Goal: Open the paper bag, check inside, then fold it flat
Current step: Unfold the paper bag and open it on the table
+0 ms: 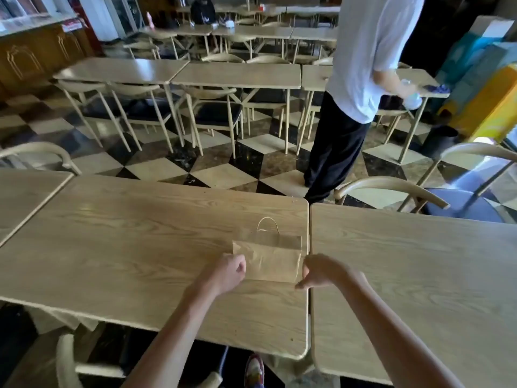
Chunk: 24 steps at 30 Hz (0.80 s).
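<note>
A brown paper bag point(272, 259) lies flat on the wooden table point(134, 242), near the table's right edge. Its upper part is folded over the lower part, and a twisted paper handle point(268, 223) loops out past the far edge. My left hand point(230, 271) is at the bag's near left corner with its fingers curled and covers that corner. My right hand point(319, 271) is at the bag's right edge, fingers curled and thumb pointing down at the near right corner. Each hand touches the bag's side edge.
A second table point(419, 275) butts against the right of mine, with a narrow gap beside the bag. A person in a white shirt point(361, 65) stands beyond the tables. Chairs point(391, 189) sit at the far side, with more tables and chairs behind.
</note>
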Each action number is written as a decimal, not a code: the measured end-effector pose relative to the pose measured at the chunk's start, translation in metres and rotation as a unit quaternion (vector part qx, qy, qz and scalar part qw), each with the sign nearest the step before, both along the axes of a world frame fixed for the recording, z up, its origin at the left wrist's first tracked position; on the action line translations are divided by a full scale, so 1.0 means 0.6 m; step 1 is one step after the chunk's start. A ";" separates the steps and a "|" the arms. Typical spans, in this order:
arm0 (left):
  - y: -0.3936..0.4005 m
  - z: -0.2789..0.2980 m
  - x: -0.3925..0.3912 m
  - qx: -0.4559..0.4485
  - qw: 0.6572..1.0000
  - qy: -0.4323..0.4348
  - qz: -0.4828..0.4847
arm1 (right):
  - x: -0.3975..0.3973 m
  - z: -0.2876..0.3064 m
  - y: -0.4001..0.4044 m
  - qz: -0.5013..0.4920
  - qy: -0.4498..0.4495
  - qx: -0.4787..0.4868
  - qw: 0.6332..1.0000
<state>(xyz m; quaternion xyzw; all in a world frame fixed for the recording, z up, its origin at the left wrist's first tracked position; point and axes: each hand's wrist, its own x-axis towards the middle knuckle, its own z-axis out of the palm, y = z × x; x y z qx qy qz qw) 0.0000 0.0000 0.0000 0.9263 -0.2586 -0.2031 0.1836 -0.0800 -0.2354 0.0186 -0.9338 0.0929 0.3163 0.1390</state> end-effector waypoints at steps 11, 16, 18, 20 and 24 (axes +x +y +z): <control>-0.080 -0.065 0.171 0.028 0.988 -0.106 -0.113 | 0.169 -0.056 -0.030 -0.057 -0.143 0.046 0.987; -0.086 -0.141 0.197 0.096 0.974 -0.099 -0.182 | 0.172 -0.131 -0.002 -0.021 -0.104 0.042 0.994; -0.086 -0.168 0.201 0.099 0.976 -0.084 -0.177 | 0.170 -0.153 0.008 -0.015 -0.106 0.016 0.994; -0.086 -0.189 0.200 0.089 0.979 -0.074 -0.166 | 0.170 -0.169 0.018 -0.010 -0.101 -0.005 0.995; -0.083 -0.211 0.195 0.054 0.983 -0.090 -0.149 | 0.165 -0.195 0.027 -0.004 -0.132 -0.039 0.990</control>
